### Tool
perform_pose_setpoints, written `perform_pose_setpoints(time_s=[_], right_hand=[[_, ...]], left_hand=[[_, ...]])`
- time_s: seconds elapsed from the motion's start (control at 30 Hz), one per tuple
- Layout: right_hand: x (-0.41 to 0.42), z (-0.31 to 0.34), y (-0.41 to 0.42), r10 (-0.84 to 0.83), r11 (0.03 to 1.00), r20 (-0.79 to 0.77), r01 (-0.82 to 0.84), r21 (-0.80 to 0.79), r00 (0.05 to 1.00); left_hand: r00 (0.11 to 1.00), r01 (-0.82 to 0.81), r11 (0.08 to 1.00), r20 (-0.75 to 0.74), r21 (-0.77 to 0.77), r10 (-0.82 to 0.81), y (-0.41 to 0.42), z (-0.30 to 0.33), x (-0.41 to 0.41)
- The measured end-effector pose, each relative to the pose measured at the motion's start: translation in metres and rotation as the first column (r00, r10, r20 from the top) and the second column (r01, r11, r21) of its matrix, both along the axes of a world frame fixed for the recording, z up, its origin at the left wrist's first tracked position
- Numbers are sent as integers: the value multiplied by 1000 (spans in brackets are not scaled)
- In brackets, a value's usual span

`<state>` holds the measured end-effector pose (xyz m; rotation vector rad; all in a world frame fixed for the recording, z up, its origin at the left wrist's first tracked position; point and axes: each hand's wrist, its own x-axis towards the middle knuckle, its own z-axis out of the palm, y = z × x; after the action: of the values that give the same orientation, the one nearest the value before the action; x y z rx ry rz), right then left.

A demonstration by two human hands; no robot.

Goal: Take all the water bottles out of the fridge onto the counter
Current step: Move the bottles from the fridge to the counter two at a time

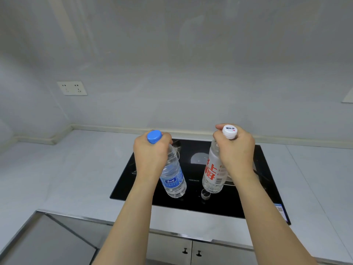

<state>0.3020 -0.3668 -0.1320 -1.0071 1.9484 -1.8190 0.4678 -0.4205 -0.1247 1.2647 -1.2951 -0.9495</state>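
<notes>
I note even, soft overhead light, a pale glare patch on the black cooktop [198,159], and wide-angle bending around it toward the edges.

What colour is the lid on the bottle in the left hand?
Blue cap, seen in the head view.

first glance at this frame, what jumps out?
Two water bottles held by the neck, mid-frame over the black cooktop: the left hand has its grip on the blue-capped bottle, the right hand on the white-capped bottle with red lettering. Both bottles tilt inward at the base, just above or on the glass; contact cannot be told. A wall socket sits upper left.
</notes>
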Motion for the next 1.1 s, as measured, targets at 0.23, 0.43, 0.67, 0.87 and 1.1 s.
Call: perform_pose_setpoints(time_s=[0.23,0.43,0.67,0.87,1.1], right_hand=[[25,-5,-42,58,998,-19,-57,14,998],[73,-8,-71,95,995,-14,-94,19,995],[152,-8,-92,67,998,-8,-66,19,998],[237,-5,-112,92,996,5,-92,13,996],[307,-7,-129,105,995,26,-104,-6,994]], left_hand=[[999,-3,1000,42,-23,4,-25,0,30],[998,-50,999,32,-19,51,-48,-3,77],[1000,-16,1000,4,-4,16,-73,6,157],[999,-16,1000,-40,4,16,-94,6,245],[999,-21,1000,-31,8,21,-112,3,318]])
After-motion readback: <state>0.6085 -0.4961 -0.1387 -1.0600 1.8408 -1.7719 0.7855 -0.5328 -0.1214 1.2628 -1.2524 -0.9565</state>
